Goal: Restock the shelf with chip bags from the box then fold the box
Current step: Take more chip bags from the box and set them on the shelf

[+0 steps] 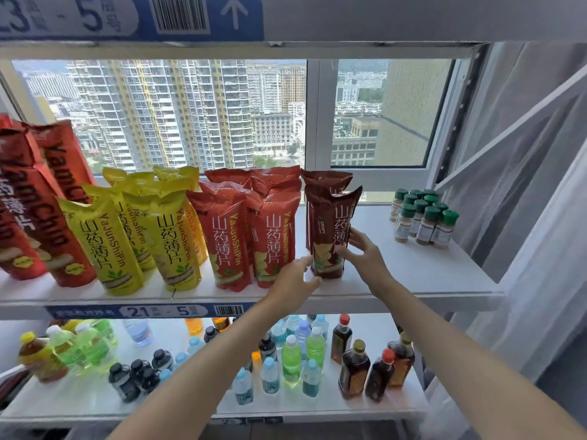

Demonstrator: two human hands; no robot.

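Note:
A dark brown chip bag (328, 223) stands upright on the white middle shelf (413, 268), with another brown bag right behind it. My right hand (362, 252) holds its lower right side, thumb across the front and fingers along the edge. The straight fingertips of my left hand (293, 277) touch the bag's lower left corner. To the left stand red chip bags (247, 230), then yellow chip bags (133, 236), then larger red bags (35, 198) at the far left. No box is in view.
Green-capped spice jars (424, 217) stand at the shelf's right end, with bare shelf between them and the brown bags. The lower shelf (95, 395) holds several drink and sauce bottles (295, 357). A window is behind the shelf, a white curtain (540, 217) on the right.

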